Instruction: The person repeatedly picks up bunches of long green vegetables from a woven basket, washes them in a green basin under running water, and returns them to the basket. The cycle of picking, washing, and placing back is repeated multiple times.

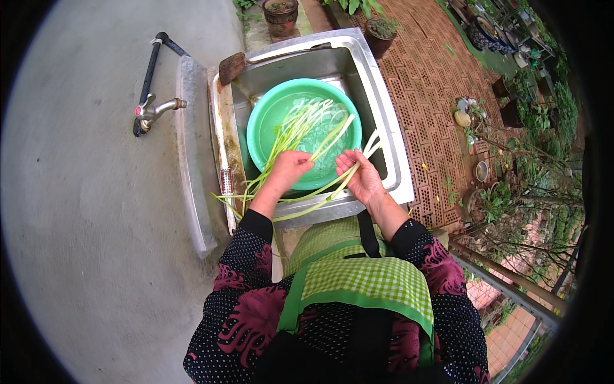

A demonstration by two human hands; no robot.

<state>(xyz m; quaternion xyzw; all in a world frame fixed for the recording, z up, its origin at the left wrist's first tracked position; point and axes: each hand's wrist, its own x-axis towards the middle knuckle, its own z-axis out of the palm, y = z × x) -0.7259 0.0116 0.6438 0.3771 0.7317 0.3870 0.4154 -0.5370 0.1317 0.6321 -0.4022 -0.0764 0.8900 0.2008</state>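
Observation:
A round green plastic basin with water stands inside a stainless steel sink. Long thin green vegetable stalks with pale ends lie in the basin and hang over its near left rim. My left hand pinches a few stalks over the basin's near side; their pale ends point up and right. Against the palm of my right hand, at the basin's near right edge, rest several more stalks, with the thumb and fingers partly curled about them. Their thin ends trail left across the sink's front edge.
A wall-mounted tap with a dark pipe is left of the sink. A brush-like tool with a long white handle lies along the sink's left ledge, and a brown block sits at its back left corner. Potted plants stand behind.

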